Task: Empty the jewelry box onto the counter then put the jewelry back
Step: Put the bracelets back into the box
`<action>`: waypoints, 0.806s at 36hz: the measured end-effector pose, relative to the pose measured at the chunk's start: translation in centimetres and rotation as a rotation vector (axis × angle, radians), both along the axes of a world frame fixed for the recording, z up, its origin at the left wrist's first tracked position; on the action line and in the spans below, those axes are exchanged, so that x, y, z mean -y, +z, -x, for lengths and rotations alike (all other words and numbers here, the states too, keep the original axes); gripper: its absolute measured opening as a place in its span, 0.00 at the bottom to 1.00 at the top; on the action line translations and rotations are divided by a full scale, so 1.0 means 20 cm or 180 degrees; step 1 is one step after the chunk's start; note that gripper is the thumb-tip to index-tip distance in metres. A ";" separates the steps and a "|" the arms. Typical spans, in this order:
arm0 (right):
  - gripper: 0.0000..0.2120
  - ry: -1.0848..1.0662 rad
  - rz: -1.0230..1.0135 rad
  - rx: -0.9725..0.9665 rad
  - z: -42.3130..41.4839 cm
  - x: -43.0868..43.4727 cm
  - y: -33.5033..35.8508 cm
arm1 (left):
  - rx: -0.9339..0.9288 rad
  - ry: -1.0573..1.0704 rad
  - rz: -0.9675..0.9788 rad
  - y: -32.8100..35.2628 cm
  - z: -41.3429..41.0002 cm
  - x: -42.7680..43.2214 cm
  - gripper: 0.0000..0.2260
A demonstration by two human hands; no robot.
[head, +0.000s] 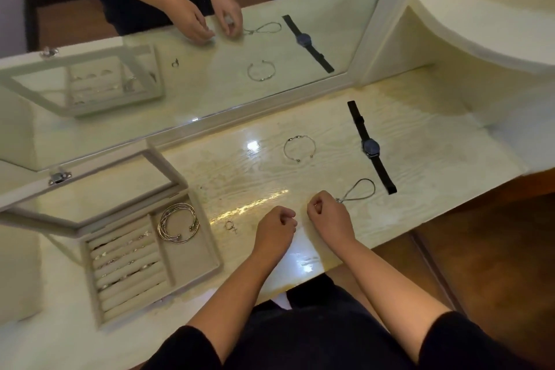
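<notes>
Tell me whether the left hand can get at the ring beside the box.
Probably yes. The ring lies on bare counter between the box and the left hand, with nothing between them. Its curled fingers may already hold something.

No text, label, brand, number or sign can be read anywhere; the dial of the watch, right of centre, is seen dark and unmarked.

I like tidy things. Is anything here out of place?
Yes. A watch, a bangle, a bracelet and a ring lie loose on the counter, outside the open box, which holds other bangles. Nothing looks broken.
</notes>
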State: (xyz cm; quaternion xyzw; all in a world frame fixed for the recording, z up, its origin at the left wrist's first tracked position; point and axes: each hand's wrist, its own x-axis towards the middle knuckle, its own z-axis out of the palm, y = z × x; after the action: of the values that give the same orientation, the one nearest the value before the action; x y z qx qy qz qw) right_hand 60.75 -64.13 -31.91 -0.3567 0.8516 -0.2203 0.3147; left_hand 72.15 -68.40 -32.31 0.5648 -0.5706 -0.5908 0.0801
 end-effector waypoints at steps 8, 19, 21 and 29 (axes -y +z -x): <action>0.06 -0.0121 -0.0069 -0.0022 0.15 -0.06 -0.02 | 0.0285 -0.0351 0.0269 -0.04 0.13 -0.03 0.10; 0.08 -0.0266 -0.0095 -0.0061 0.33 -0.10 -0.03 | 0.0667 -0.0383 0.0483 -0.05 0.26 -0.06 0.12; 0.09 -0.0302 -0.0117 -0.0103 0.37 -0.09 -0.03 | 0.0695 -0.0367 0.0508 -0.05 0.27 -0.07 0.11; 0.10 -0.0521 -0.0286 -0.0234 0.50 -0.09 -0.04 | 0.1194 -0.0629 0.0777 -0.04 0.32 -0.10 0.09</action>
State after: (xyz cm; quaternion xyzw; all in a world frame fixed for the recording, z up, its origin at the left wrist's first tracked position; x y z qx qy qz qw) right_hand 50.83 -62.32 -32.72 -0.2794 0.8979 -0.1937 0.2798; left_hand 65.77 -66.44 -33.20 0.5922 -0.6951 -0.4072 -0.0178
